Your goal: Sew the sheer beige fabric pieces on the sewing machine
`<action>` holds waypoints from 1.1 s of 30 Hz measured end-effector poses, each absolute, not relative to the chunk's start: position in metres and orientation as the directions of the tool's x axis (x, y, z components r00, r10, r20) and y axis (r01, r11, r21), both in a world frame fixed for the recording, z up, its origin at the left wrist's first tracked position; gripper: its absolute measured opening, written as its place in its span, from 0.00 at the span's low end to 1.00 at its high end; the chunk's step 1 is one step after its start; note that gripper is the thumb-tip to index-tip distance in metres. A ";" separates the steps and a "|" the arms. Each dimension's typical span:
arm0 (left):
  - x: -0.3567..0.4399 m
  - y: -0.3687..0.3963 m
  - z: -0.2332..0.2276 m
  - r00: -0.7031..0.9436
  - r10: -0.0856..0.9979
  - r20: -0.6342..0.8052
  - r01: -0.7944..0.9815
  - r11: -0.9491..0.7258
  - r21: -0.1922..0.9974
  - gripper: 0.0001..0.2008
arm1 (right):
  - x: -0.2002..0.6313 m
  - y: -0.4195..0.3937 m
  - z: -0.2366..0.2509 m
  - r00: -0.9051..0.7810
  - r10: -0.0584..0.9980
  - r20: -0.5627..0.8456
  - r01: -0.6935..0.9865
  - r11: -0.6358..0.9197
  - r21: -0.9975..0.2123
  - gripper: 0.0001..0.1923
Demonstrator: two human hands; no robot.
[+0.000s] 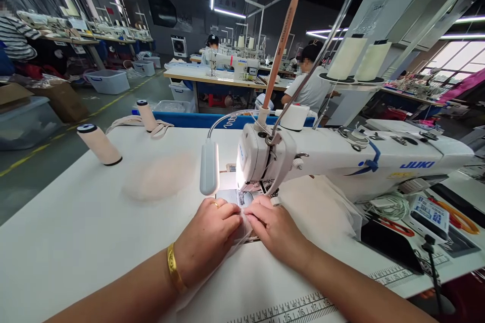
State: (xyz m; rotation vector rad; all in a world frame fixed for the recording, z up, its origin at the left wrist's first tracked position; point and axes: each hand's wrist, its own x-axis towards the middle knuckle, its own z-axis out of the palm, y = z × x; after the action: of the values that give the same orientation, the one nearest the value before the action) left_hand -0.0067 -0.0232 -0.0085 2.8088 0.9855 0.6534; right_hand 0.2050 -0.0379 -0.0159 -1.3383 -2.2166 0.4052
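A white JUKI sewing machine (341, 159) stands on a white table (76, 232), its lamp lighting the needle area. My left hand (208, 237), with a gold bracelet and ring, presses a thin white piece of fabric (244, 229) flat just in front of the presser foot. My right hand (275, 227) pinches the same fabric from the right, fingertips almost touching the left hand. The fabric trails back under my left wrist.
Two cream thread spools (99, 144) (146, 115) stand at the table's left. A gooseneck lamp (209, 167) hangs left of the needle. A phone (390, 245), cables and a small box (430, 217) lie right. Other people sit at machines behind.
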 end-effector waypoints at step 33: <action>-0.014 -0.034 0.015 0.710 0.668 0.222 0.592 -0.737 0.326 0.10 | 0.211 -0.042 -0.021 -0.561 0.653 0.509 0.627 0.736 -0.253 0.13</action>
State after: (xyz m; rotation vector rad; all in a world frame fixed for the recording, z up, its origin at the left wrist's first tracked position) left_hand -0.0142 -0.0343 0.0146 2.6864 1.0053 0.4812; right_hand 0.2109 -0.0417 -0.0207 -0.9634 -2.3477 0.0572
